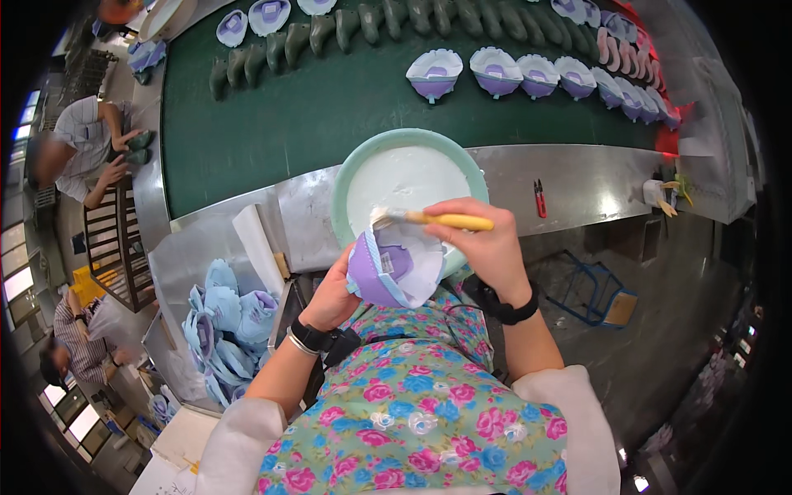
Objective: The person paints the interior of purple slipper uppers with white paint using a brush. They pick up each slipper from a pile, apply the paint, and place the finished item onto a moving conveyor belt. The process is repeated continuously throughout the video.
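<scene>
My left hand (332,295) grips a purple and light-blue shoe upper (375,279) by its side, its white inside and a small label turned up. A paintbrush (458,221) with a yellow handle is pinched in my right hand (488,252). Its bristles, coated in white, touch or hover just over the upper's far edge; I cannot tell which. Just beyond both hands stands a pale green basin (340,194) holding white liquid (404,177), and the upper overlaps its near rim.
Several uppers (434,76) and dark green shoe lasts (322,35) line the green belt (272,124). Red-handled snips (540,200) lie on the metal ledge (586,177). More uppers (227,322) fill a bin at left. A blue-framed stool (590,289) stands right. Two people work at far left.
</scene>
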A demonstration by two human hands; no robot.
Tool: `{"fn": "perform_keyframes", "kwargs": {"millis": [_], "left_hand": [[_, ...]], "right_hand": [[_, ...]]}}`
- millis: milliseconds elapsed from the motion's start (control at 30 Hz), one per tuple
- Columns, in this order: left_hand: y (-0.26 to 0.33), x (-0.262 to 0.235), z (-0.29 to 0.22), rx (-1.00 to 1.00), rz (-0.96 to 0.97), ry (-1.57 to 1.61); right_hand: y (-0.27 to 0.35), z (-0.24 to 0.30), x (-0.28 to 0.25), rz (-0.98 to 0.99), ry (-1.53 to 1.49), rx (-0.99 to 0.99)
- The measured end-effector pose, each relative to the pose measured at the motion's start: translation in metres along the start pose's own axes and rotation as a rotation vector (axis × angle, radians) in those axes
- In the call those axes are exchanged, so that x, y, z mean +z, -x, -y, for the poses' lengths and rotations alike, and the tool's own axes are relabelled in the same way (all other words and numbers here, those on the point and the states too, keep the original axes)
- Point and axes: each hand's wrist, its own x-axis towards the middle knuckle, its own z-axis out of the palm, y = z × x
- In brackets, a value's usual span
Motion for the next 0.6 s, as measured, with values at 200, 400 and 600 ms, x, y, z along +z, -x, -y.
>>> {"fn": "perform_keyframes", "kwargs": {"millis": [200, 400, 600], "left_hand": [[-0.003, 0.006, -0.005, 0.146, -0.048, -0.017], [-0.001, -0.014, 0.001, 0.398, -0.087, -0.29], [0.008, -0.007, -0.007, 0.483, -0.11, -0.164]], "right_hand": [[0.016, -0.027, -0.018, -0.245, 0.178, 0.131], [0.037, 0.012, -0.002, -0.111, 0.028, 0.324], [0.032, 0.014, 0.0, -0.051, 0.112, 0.222]]}}
